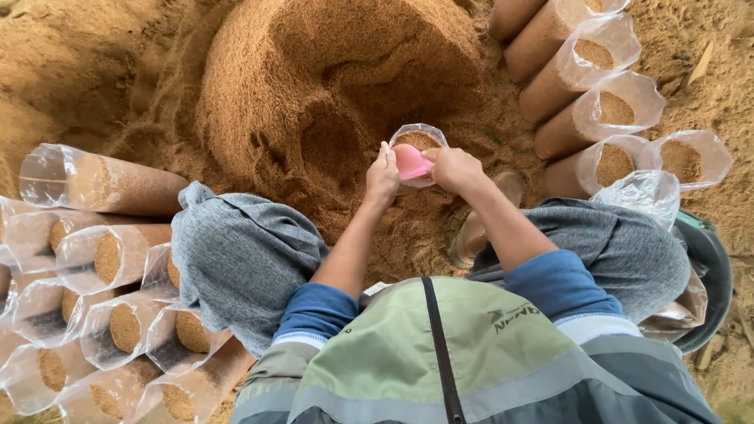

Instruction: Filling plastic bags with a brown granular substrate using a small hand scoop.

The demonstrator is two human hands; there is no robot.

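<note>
My left hand (382,177) grips the rim of a clear plastic bag (419,138) that stands upright in front of me, partly filled with brown sawdust. My right hand (454,167) holds a small pink scoop (411,162) tilted over the bag's mouth. Just beyond the bag rises a big heap of sawdust (330,86) with a hollow dug in its near side. My knees in grey trousers frame the bag on both sides.
Several filled clear bags lie stacked at the left (110,259). More filled bags lean in a row at the upper right (597,102). A dark round bucket (707,275) with empty plastic bags (640,192) sits by my right knee. Loose sawdust covers the ground.
</note>
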